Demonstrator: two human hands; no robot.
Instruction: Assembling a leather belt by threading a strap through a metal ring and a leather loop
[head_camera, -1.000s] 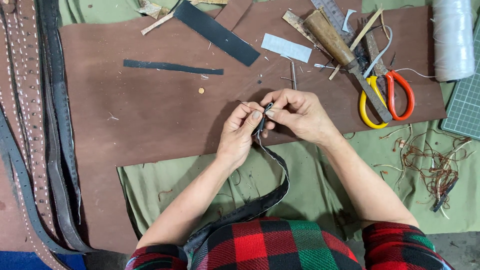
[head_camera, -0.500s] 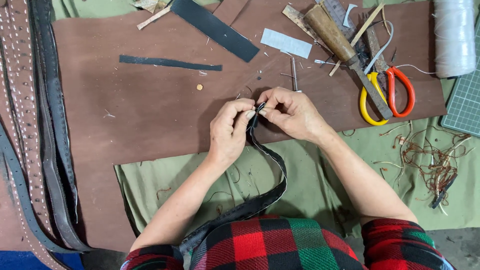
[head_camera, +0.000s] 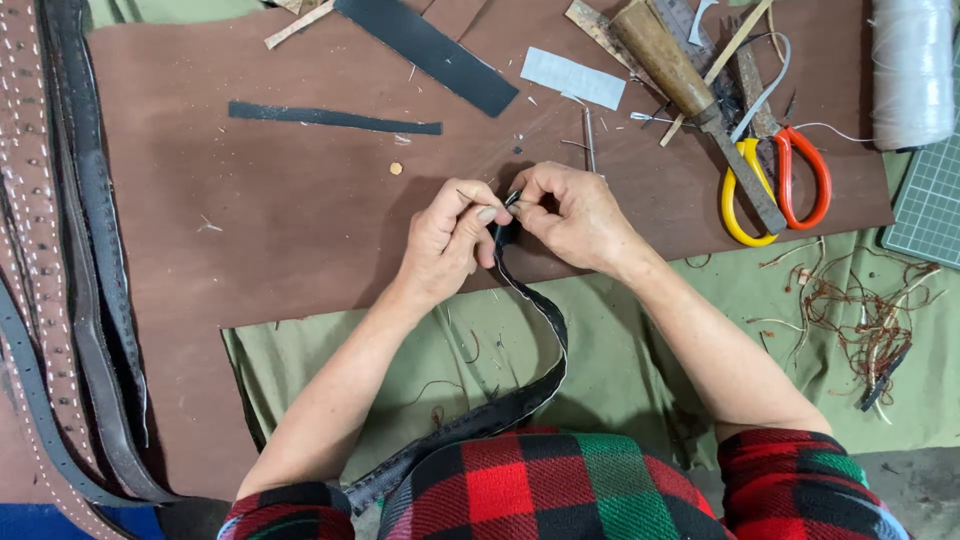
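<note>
My left hand (head_camera: 447, 240) and my right hand (head_camera: 572, 215) meet over the brown leather sheet (head_camera: 300, 210), both pinching the end of a dark stitched leather strap (head_camera: 535, 330). The strap curves down from my fingers across the green cloth (head_camera: 600, 370) toward my lap. The strap's tip is mostly hidden between my fingers. A thin needle-like point sticks out by my left thumb.
Yellow-and-orange scissors (head_camera: 775, 175), a wooden-handled tool (head_camera: 665, 55) and scraps lie at the upper right. A white thread spool (head_camera: 912, 70) and a green cutting mat (head_camera: 930, 205) sit at the right edge. Dark leather strips (head_camera: 335, 117) lie above; several studded belts (head_camera: 60, 260) hang left. Thread scraps (head_camera: 860, 310) litter the cloth.
Both hands stay together on the strap end with small finger shifts; the view has drifted slightly so everything sits a little lower and left.
</note>
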